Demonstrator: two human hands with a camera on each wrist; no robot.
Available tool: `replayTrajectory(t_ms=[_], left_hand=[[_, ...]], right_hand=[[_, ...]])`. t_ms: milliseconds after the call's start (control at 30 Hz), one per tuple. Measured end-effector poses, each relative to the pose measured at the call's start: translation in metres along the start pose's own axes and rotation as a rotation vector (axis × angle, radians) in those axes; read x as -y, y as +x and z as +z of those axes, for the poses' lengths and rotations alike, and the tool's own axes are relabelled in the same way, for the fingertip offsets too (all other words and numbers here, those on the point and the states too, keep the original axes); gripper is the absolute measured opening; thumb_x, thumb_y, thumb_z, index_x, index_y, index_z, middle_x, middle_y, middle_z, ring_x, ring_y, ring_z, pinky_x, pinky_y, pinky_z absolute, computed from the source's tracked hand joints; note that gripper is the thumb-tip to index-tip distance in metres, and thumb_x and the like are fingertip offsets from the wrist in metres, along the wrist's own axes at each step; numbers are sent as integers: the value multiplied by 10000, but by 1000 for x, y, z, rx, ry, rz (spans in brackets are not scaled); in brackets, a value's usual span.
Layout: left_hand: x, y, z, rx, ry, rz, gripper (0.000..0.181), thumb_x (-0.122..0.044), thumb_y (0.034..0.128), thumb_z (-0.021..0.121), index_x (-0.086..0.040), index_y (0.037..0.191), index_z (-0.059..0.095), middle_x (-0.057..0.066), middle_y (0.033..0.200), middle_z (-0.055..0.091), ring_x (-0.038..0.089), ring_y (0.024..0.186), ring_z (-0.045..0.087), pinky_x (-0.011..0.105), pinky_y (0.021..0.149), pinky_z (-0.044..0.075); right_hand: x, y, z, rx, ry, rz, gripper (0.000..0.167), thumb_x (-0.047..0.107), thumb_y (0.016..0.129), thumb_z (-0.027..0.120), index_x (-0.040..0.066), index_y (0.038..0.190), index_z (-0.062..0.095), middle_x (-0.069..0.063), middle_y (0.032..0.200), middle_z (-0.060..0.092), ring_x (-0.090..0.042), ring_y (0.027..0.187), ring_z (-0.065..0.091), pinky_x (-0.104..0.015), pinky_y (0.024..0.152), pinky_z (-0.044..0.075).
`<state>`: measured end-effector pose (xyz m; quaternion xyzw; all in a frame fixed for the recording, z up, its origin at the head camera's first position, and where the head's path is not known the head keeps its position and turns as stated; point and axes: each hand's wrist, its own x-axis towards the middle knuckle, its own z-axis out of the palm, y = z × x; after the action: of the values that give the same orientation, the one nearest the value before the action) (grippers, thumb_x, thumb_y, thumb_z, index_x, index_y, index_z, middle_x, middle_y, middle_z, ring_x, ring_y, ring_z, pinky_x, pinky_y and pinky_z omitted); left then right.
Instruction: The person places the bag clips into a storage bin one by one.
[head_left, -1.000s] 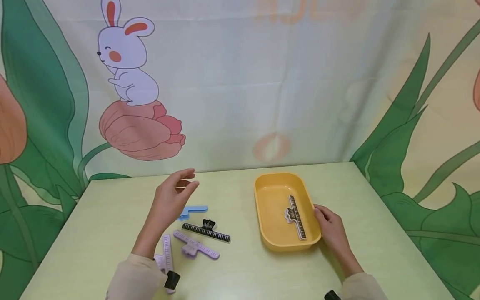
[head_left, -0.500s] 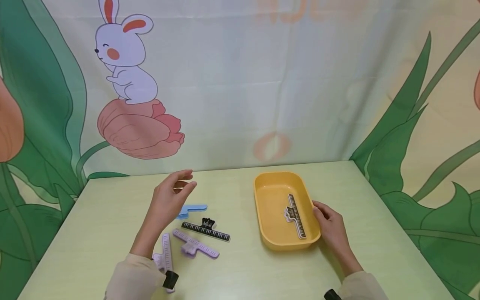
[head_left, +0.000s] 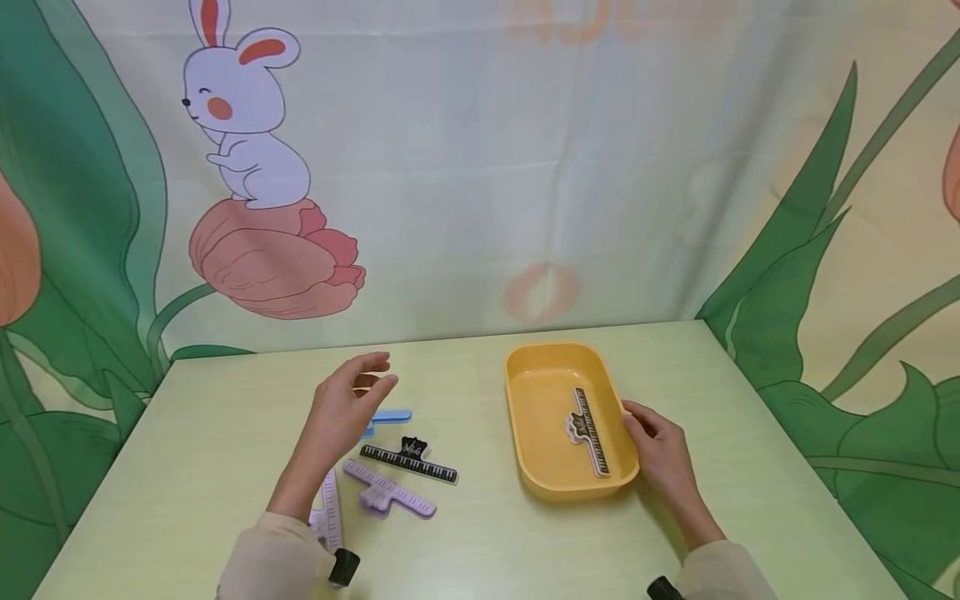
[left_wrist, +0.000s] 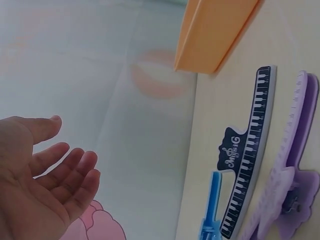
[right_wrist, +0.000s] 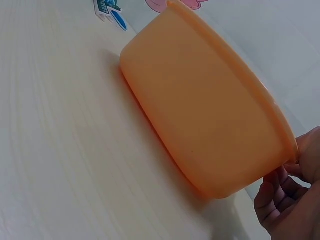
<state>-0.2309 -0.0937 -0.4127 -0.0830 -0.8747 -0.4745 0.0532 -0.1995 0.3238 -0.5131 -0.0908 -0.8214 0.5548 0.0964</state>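
My left hand (head_left: 347,404) hovers over the left of the table with relaxed, slightly bent fingers and nothing in them; the left wrist view shows its open palm. Below and beside it lie a blue clip (head_left: 392,416), partly hidden by the hand, a black piano-key clip (head_left: 409,462), a purple clip (head_left: 390,490) and a second purple clip (head_left: 330,510), partly behind the sleeve. My right hand (head_left: 663,446) pinches the right rim of a yellow tray (head_left: 534,477), thumb at the rim and fingers beneath it. Inside the tray lies a black-and-white piano-key clip (head_left: 591,432).
The pale table (head_left: 480,542) ends at a printed cloth backdrop (head_left: 450,183) with a rabbit and tulips. A strip of bare tabletop separates the loose clips from the tray. Black bands (head_left: 344,567) sit at the wrists.
My left hand has dipped slightly toward the blue clip, covering more of it. The right hand keeps its hold on the tray. The whole head view has shifted slightly.
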Motion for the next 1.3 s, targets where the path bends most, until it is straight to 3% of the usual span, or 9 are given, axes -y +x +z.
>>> replayTrajectory(t_ms=[333,600,900,1300], left_hand=[[13,-5,16,42,34,-4,449,-210,1044,642,-7,1437,567,167,1362,630,322,1197,614,480,1046,494],[28,-8,28,30,73,-42,438,-231,1029,657,-10,1405,608,156,1271,673,310,1129,630,479,927,531],[39,-13,43,40,105,-50,435,-187,1009,675,53,1367,615,199,1247,676,332,1090,629,478,892,545],[44,-18,54,55,188,-113,444,-192,995,688,46,1364,623,198,1279,666,323,1069,644,480,870,549]], right_hand=[[-1,1,0,-8,7,10,385,205,1075,583,6,1401,626,-200,1305,659,-178,1024,602,-130,780,515],[-1,0,0,3,26,11,386,196,1074,583,1,1405,620,-204,1326,650,-160,1028,601,-127,786,515],[-1,-1,0,-1,23,16,397,215,1079,574,10,1417,613,-202,1325,651,-196,1046,603,-130,785,516],[-5,0,2,-10,27,0,389,228,1075,585,30,1407,628,-204,1208,677,-186,969,597,-152,753,516]])
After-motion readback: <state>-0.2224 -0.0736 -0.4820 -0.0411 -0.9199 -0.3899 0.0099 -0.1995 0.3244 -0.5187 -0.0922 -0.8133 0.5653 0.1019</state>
